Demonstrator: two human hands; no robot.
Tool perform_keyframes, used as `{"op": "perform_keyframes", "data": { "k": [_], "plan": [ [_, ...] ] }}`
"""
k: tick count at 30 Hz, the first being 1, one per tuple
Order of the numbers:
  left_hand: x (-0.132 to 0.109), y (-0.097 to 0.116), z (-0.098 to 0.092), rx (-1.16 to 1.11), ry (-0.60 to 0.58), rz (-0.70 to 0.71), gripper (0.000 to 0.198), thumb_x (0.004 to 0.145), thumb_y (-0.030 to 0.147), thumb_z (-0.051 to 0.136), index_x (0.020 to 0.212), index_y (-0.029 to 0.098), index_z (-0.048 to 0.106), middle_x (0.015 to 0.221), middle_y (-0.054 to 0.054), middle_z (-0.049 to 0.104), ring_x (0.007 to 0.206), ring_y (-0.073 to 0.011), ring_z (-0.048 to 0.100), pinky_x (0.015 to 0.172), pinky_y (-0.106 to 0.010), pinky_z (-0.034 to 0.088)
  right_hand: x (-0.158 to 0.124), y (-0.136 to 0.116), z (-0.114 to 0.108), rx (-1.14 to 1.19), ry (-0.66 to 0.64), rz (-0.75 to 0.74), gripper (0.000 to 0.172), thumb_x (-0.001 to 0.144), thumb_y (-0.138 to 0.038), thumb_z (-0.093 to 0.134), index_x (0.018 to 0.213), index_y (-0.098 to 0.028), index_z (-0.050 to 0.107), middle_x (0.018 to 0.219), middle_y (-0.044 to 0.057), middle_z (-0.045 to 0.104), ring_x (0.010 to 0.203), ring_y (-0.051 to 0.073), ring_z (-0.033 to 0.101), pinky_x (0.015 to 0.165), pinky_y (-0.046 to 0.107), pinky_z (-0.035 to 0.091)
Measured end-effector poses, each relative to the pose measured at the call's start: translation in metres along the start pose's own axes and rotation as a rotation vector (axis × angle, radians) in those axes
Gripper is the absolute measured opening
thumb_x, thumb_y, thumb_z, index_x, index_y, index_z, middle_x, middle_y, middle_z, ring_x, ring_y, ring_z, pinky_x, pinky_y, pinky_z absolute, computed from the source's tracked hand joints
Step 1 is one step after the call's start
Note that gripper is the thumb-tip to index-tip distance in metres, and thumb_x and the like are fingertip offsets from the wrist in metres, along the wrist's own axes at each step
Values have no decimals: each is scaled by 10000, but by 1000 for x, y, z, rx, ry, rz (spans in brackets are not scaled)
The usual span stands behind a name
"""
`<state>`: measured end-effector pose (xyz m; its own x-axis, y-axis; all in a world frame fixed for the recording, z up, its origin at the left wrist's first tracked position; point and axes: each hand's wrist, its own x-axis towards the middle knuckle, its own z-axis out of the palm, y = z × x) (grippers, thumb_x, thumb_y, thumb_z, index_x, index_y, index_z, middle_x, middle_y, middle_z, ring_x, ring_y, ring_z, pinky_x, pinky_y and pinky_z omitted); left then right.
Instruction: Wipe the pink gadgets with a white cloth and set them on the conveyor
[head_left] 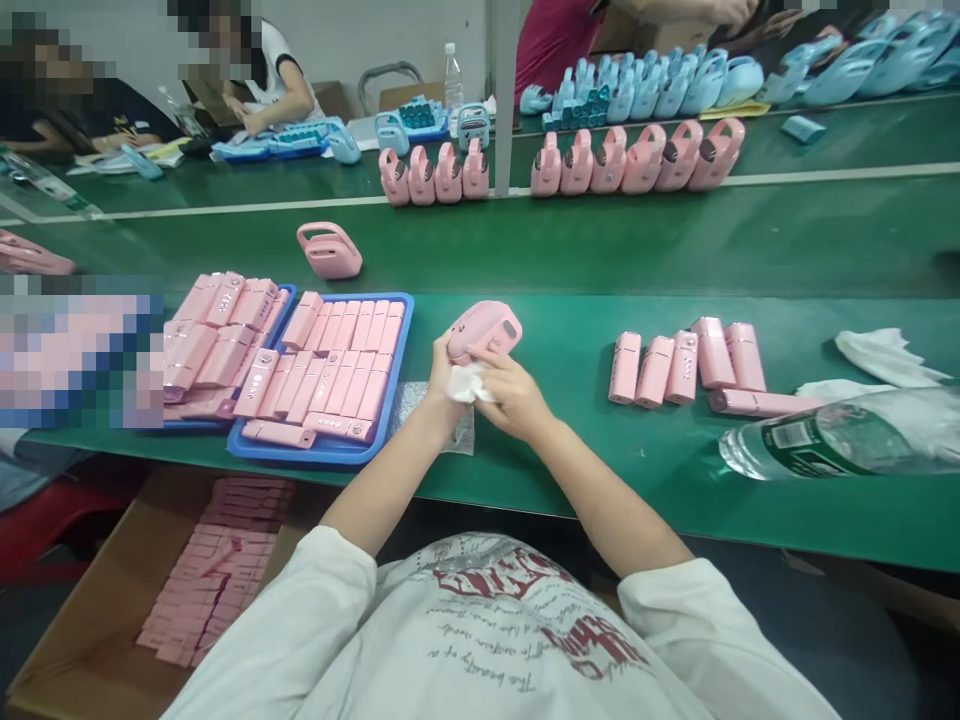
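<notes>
Over the table's front part, my left hand [441, 372] is closed around a rounded pink plastic device [480, 328], which has a dark oval patch at its right end. My right hand [517, 398] pinches a crumpled white wipe [466, 383], its fingers against the near side of the device. Part of my left hand is hidden behind the wipe. Under my hands a clear plastic bag [459, 438] lies flat on the green table.
To the left are blue trays [409, 330] of pink oblong pieces. A cardboard box [82, 630] sits below. Several pink pieces [682, 368] stand on the right, near a lying water bottle [825, 440]. Pink handled devices [649, 160] line the raised ledge; co-workers sit beyond.
</notes>
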<state>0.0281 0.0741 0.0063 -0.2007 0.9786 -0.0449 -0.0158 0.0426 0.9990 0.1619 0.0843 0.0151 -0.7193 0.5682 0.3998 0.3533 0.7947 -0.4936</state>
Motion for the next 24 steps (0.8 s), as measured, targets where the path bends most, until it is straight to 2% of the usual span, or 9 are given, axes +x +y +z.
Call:
{"op": "perform_keyframes", "data": {
  "k": [3, 6, 7, 9, 12, 16, 19, 22, 24],
  "plan": [
    [34, 0, 6, -246, 127, -43, 500, 756, 502, 614, 1106, 146, 581, 1088, -129, 696, 1068, -287, 661, 865, -405, 573, -11, 12, -40, -110, 68, 384, 478, 987, -436, 248, 724, -236, 593, 791, 75, 671, 961, 206, 665, 907, 346, 528],
    [79, 1, 17, -249, 237, 4, 485, 661, 225, 701, 1122, 169, 560, 1125, -102, 670, 1090, -265, 645, 902, -393, 548, -33, 23, -76, -296, 78, 887, 323, 960, -392, 422, 1110, -188, 622, 1076, 140, 648, 1040, 283, 640, 888, 410, 518],
    [94, 2, 22, -203, 259, 36, 484, 660, 183, 696, 1122, 180, 552, 1139, -94, 657, 1096, -254, 637, 915, -390, 535, -41, 24, -84, -345, 48, 997, 370, 938, -393, 478, 1214, -173, 587, 1144, 176, 612, 1038, 322, 640, 853, 442, 522],
    [125, 3, 31, -114, 304, 84, 512, 662, 143, 702, 1136, 196, 516, 1191, -97, 613, 1128, -247, 607, 950, -396, 504, -56, 23, -91, -437, -111, 1164, 463, 931, -440, 489, 1323, -197, 525, 1189, 191, 562, 973, 336, 665, 776, 440, 534],
    [165, 4, 41, 15, 348, 138, 636, 612, 100, 756, 1162, 187, 449, 1307, -138, 503, 1234, -251, 511, 1051, -380, 413, -67, 22, -87, -562, -280, 1180, 468, 965, -433, 410, 1368, -208, 490, 1160, 179, 549, 875, 294, 695, 715, 393, 543],
    [202, 1, 41, 179, 305, 183, 698, 579, 89, 809, 1154, 194, 427, 1369, -153, 406, 1338, -243, 382, 1136, -323, 283, -73, 29, -73, -673, -315, 1068, 522, 985, -408, 339, 1464, -204, 387, 1045, 163, 599, 806, 295, 703, 665, 395, 548],
    [218, -2, 34, 296, 266, 145, 751, 542, 130, 861, 1151, 176, 425, 1333, -187, 399, 1319, -289, 391, 1106, -363, 316, -73, 40, -65, -693, -322, 1012, 519, 976, -357, 350, 1472, -213, 392, 975, 157, 621, 735, 289, 701, 624, 397, 546],
    [225, -2, 25, 428, 189, 111, 811, 473, 159, 910, 1154, 138, 471, 1260, -183, 469, 1234, -310, 471, 1051, -401, 378, -55, 55, -61, -591, -328, 982, 479, 935, -273, 371, 1382, -215, 534, 947, 183, 620, 731, 322, 696, 640, 449, 542],
    [228, 4, 16, 515, 136, 89, 633, 612, 250, 864, 1139, 129, 533, 1207, -145, 537, 1138, -269, 543, 997, -416, 437, -26, 72, -60, -492, -279, 956, 462, 904, -268, 415, 1329, -234, 592, 952, 200, 623, 774, 353, 692, 700, 493, 531]
  ]
}}
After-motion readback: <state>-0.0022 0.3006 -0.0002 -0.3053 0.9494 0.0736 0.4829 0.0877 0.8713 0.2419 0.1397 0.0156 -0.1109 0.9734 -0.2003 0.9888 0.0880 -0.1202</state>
